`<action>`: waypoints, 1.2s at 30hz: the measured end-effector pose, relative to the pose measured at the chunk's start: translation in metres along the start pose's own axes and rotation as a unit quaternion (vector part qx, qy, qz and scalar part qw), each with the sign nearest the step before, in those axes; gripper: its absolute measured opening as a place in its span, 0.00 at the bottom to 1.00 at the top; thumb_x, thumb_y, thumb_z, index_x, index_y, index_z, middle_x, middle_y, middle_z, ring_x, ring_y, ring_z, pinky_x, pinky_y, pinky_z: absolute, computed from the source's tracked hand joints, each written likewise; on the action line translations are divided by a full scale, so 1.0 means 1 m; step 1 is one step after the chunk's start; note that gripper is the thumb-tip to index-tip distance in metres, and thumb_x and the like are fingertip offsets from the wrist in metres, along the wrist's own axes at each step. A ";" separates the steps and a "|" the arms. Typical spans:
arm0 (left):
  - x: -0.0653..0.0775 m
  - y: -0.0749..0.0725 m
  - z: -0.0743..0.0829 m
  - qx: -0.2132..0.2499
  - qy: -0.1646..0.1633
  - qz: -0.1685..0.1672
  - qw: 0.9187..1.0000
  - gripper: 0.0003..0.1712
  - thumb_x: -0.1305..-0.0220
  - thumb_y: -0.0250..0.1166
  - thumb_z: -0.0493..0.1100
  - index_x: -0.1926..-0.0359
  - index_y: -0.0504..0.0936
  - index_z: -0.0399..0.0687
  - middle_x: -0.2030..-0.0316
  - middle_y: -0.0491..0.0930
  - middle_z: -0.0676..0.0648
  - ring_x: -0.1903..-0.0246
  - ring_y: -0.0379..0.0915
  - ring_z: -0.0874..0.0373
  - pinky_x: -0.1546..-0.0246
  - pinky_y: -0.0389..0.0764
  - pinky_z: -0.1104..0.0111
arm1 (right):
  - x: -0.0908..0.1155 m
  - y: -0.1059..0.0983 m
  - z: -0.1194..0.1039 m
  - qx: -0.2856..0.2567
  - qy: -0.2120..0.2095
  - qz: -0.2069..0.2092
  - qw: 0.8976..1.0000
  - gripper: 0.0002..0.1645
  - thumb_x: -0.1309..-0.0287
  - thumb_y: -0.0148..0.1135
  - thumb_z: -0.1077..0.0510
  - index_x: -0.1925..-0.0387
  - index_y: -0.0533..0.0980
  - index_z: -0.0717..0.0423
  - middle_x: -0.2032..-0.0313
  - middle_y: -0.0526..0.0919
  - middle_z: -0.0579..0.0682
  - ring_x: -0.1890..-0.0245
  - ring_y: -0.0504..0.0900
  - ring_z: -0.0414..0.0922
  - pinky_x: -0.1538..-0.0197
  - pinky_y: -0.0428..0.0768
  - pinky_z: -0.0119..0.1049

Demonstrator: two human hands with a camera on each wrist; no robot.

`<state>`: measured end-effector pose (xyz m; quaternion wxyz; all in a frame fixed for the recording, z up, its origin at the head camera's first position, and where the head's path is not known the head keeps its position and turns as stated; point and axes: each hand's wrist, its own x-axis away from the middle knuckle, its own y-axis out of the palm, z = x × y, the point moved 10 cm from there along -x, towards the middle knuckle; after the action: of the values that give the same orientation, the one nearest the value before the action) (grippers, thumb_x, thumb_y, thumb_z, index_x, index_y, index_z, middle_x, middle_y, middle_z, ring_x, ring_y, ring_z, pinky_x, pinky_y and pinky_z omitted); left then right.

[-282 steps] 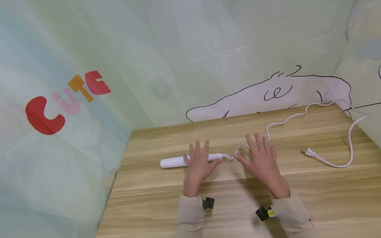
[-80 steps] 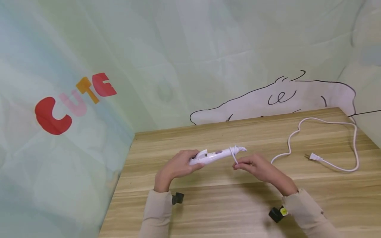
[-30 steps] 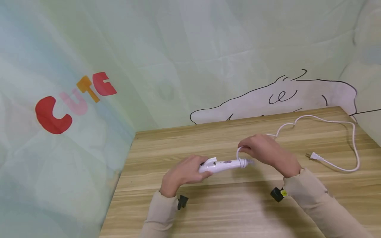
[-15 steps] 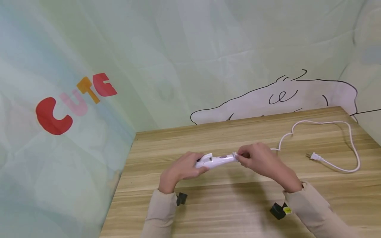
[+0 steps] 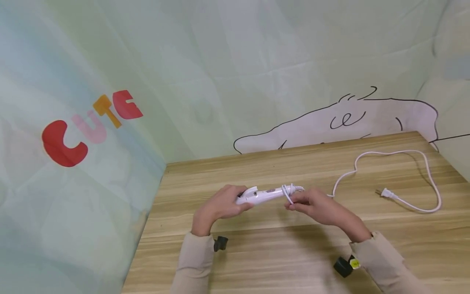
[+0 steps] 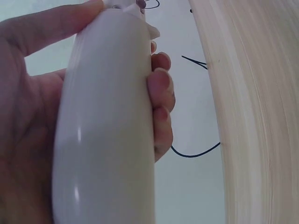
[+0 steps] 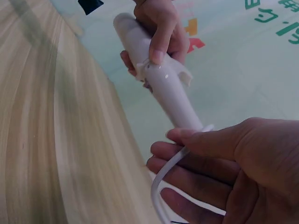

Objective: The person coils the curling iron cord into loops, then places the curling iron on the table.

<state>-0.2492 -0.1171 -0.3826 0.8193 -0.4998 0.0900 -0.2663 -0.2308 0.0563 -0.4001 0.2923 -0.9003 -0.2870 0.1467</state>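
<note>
A white curling iron (image 5: 262, 197) with a raised clamp lever is held up over the table, tilted slightly up to the right. My left hand (image 5: 219, 205) grips its thick barrel, which fills much of the left wrist view (image 6: 107, 121), fingers curled round the far side. The white cord (image 5: 288, 194) loops round the handle's cord end. Just below that end, my right hand (image 5: 317, 207) pinches the cord between thumb and fingers. In the right wrist view, the pinched cord (image 7: 161, 179) runs down across the right hand's fingers (image 7: 191, 179).
The rest of the cord curves over the wooden table (image 5: 227, 261) toward the right, ending in a two-pin plug (image 5: 387, 193). Printed fabric walls (image 5: 205, 81) stand behind and at the left, the left one bearing coloured letters (image 5: 66, 143).
The curling iron, earlier lying on the table under spread hands, is now lifted, with cord wound round its handle end. Lately my right hand has circled the handle, drawing the trailing cord leftward.
</note>
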 end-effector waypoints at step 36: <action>0.013 0.001 0.019 0.042 0.050 -0.015 0.998 0.08 0.40 0.63 0.50 0.67 0.76 0.52 0.77 0.70 0.56 0.77 0.65 0.64 0.75 0.68 0.72 | -0.017 -0.011 0.054 0.059 -0.029 0.085 0.994 0.06 0.48 0.63 0.69 0.67 0.83 0.64 0.71 0.86 0.53 0.72 0.78 0.37 0.66 0.77 0.35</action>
<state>-0.2303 -0.1088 -0.3729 0.8297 -0.4524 0.1124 -0.3070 -0.2724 0.0779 -0.4342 0.3232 -0.8980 -0.2089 0.2134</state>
